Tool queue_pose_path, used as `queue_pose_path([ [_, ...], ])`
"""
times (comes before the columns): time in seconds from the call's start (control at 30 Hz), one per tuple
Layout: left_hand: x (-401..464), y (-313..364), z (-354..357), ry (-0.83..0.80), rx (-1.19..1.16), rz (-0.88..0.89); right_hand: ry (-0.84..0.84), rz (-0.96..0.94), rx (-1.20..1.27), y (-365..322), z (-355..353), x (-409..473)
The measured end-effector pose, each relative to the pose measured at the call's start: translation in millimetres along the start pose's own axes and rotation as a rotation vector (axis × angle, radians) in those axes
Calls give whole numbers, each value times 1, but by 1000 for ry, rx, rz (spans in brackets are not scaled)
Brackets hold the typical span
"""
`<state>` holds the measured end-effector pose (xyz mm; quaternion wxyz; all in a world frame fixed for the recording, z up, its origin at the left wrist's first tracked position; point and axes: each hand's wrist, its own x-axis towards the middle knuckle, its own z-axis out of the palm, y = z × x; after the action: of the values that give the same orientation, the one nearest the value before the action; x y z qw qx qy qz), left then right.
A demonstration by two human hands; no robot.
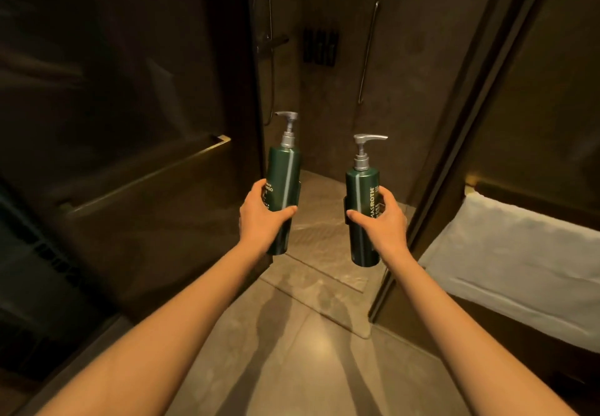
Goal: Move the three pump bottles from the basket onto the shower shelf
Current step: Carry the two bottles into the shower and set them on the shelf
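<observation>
Two pump bottles in view, both dark green cylinders with silver pump heads and a pale vertical stripe.

Left bottle [283,195]: upright with a slight tilt, held off the floor, spout pointing left, white lettering partly hidden.

Right bottle [363,211]: upright, held slightly lower, spout pointing right, "ROTH" legible running up its side.

Bottles apart, side by side.

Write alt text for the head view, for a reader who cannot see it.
Each hand grips an upright dark green pump bottle, left hand on the left bottle, right hand on the right bottle, at a dim shower's open doorway. A white towel hangs right.
</observation>
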<state>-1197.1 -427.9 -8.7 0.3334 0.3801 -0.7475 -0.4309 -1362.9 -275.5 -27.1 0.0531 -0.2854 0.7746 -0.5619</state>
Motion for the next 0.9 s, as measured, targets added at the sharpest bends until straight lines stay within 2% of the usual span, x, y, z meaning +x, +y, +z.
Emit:
queue_pose_path([
  [0.17,103,6,24,37,-13,34,-25,-22,-1,9,34,102],
  [0.27,176,50,20,15,-11,29,0,4,-13,-37,35,176],
  [0.37,249,57,36,-14,-18,54,27,-9,-8,-46,53,242],
  [0.63,421,63,105,-84,-65,85,131,63,-28,-24,83,386],
  [0.9,549,50,206,-126,-117,57,107,105,-67,28,100,530],
])
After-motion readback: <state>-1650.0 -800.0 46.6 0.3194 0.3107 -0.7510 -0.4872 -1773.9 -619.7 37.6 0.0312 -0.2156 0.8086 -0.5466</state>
